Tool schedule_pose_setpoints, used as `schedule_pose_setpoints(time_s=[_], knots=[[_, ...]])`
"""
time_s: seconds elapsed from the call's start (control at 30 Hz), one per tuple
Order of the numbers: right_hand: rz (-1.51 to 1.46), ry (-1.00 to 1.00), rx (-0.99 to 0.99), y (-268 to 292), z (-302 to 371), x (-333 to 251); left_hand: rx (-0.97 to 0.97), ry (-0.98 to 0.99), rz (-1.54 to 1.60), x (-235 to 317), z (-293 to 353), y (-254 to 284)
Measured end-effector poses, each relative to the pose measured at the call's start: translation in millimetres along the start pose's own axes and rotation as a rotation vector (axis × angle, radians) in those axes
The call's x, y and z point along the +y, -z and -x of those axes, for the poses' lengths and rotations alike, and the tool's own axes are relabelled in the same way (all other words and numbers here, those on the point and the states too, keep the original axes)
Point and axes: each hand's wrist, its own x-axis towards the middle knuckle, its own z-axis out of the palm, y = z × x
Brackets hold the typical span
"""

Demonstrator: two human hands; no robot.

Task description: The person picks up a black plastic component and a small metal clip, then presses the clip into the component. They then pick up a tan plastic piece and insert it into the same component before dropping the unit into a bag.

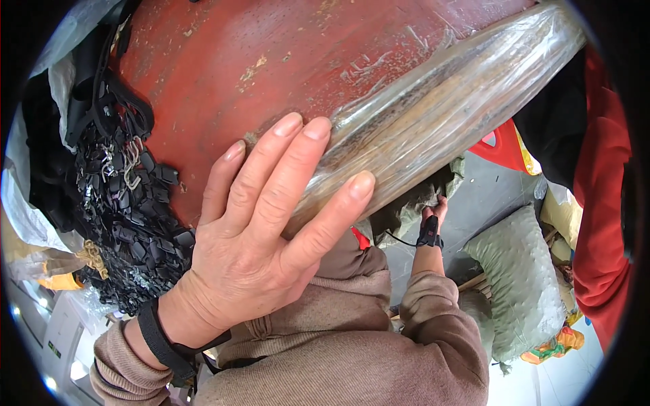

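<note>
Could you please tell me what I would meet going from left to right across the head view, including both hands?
Heap of small, flat, black plastic-looking pieces, bare left hand with spread fingers, bare right hand, plump, pale grey-green, dimpled sack, bright red draped cloth.

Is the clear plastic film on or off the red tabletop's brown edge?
On: glossy highlights and creases show clear plastic film covering the brown edge of the red tabletop.

A brown knit top (338, 372) is worn with black wrist straps (160, 342) and a thin black cable (401, 240).
</note>
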Motion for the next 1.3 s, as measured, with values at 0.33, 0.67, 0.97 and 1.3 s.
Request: schedule_pose_setpoints(time_s=[0.33, 0.67, 0.97, 1.3], knots=[[0.046, 0.004, 0.044, 27, 11, -15, -0.006, -0.02, -0.015, -1, 1, 1], [0.398, 0.315, -0.065, 41, 51, -34, -0.008, -0.01, -0.024, 2, -1, 3], [0.491, 0.047, -0.198, 76, 58, -83, -0.003, -0.01, -0.025, 2, 0, 3], [0.992, 0.118, -0.028, 4, -2, -52, -0.007, 0.001, -0.005, -1, 0, 0]])
